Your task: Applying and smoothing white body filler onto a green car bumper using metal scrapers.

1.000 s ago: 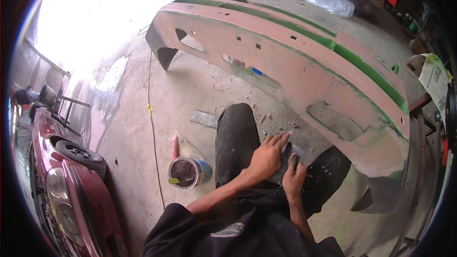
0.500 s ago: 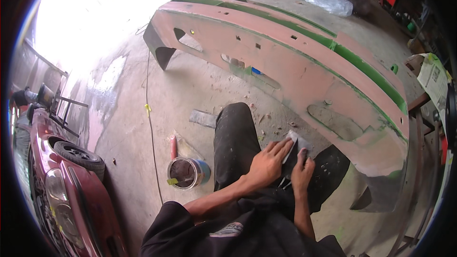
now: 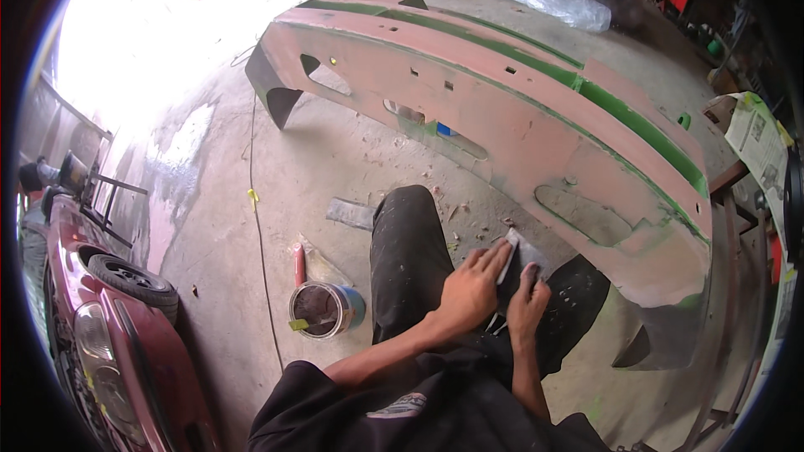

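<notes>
Over my lap, my left hand (image 3: 469, 289) has its fingers pressed together on the edge of a thin, flat grey-white piece (image 3: 533, 256). From the other side my right hand (image 3: 528, 301) closes on the same piece, thumb up against its face. Whether it is a sheet or a spreader I cannot make out. Just beyond the hands stands a large vehicle bumper (image 3: 494, 117), pinkish with green and grey patches. Left of my knee is an open can (image 3: 324, 310) of dark putty-like paste, with a yellow-green-ended tool across its rim.
Beside the can lie a red-handled tool (image 3: 300, 264) and a grey flat block (image 3: 351, 213). A thin cable (image 3: 261, 259) runs along the concrete floor. At left are a maroon car front (image 3: 151, 351) and a wheel (image 3: 134, 281); paper sheeting (image 3: 754, 146) hangs at right.
The view has shifted slightly, so the bumper and can sit a little to the left. Both hands keep nearly the same hold on the flat piece.
</notes>
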`<state>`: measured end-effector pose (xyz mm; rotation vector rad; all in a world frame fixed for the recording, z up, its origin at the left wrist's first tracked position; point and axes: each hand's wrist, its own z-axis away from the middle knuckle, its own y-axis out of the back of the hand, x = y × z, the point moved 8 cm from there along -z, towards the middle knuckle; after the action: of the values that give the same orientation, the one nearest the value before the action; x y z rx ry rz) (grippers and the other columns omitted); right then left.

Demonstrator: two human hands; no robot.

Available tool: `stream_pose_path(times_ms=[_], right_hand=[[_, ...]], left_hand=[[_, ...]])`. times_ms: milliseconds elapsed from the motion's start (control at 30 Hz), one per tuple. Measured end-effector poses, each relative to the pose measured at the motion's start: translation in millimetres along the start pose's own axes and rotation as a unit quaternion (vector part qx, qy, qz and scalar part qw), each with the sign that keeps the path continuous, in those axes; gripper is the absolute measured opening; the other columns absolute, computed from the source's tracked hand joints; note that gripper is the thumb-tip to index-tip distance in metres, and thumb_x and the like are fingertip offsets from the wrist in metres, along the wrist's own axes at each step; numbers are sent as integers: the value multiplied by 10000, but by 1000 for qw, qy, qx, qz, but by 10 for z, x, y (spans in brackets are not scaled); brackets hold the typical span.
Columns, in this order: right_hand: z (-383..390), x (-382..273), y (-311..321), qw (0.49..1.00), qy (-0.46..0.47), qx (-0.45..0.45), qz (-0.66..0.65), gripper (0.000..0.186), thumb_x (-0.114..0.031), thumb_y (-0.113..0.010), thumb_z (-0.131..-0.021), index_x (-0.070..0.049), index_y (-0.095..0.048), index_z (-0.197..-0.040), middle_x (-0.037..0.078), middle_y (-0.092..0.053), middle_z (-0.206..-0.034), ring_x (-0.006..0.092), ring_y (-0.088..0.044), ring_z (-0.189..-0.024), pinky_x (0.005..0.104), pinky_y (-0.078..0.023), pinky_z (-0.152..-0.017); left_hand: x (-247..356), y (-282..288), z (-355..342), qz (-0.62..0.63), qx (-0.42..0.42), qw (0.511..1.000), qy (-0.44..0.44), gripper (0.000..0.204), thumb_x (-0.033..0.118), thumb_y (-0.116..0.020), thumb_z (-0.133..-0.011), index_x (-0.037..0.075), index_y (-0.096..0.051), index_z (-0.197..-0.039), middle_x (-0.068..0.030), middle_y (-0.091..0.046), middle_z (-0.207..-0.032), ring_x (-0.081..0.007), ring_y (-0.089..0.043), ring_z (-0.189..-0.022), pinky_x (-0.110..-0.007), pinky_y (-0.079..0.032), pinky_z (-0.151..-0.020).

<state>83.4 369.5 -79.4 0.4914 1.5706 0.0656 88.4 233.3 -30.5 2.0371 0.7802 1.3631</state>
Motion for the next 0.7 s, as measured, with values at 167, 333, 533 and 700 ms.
stream_pose_path(times_ms=[167, 333, 533, 700], right_hand=[[-120, 168, 69, 997, -47, 55, 26, 482, -268, -472, -1012, 160, -525, -798, 227, -539, -630, 143, -416, -621, 402, -371, -563], [-46, 173, -33, 998, -16, 29, 51, 546, -341, -468, -1012, 160, -554, -810, 214, -586, -664, 143, -433, -663, 390, -392, -601], [-19, 33, 38, 994, -27, 83, 70, 521, -325, -478, -1005, 158, -560, -827, 233, -605, -707, 183, -499, -675, 390, -422, -643], [-77, -39, -49, 997, -20, -24, 74, 489, -281, -469, -1009, 119, -516, -732, 217, -551, -609, 157, -400, -604, 411, -385, -566]], left_hand=[[82, -77, 245, 7, -69, 998, -13, 611, 8, -572, -707, 4, -495, -1313, -133, -558, -1311, -314, -572, -1075, -368, -525, -871], [-63, -128, 185, -11, -82, 996, 24, 652, 11, -589, -692, -4, -471, -1332, -147, -536, -1336, -319, -554, -1114, -363, -511, -894], [-54, -84, 149, 13, -45, 999, 23, 642, -36, -556, -688, 23, -497, -1325, -131, -574, -1291, -312, -565, -1113, -362, -507, -910], [-53, 59, 63, -21, 21, 1000, -7, 599, -25, -560, -707, 12, -527, -1304, -188, -623, -1165, -338, -613, -1012, -380, -513, -870]])
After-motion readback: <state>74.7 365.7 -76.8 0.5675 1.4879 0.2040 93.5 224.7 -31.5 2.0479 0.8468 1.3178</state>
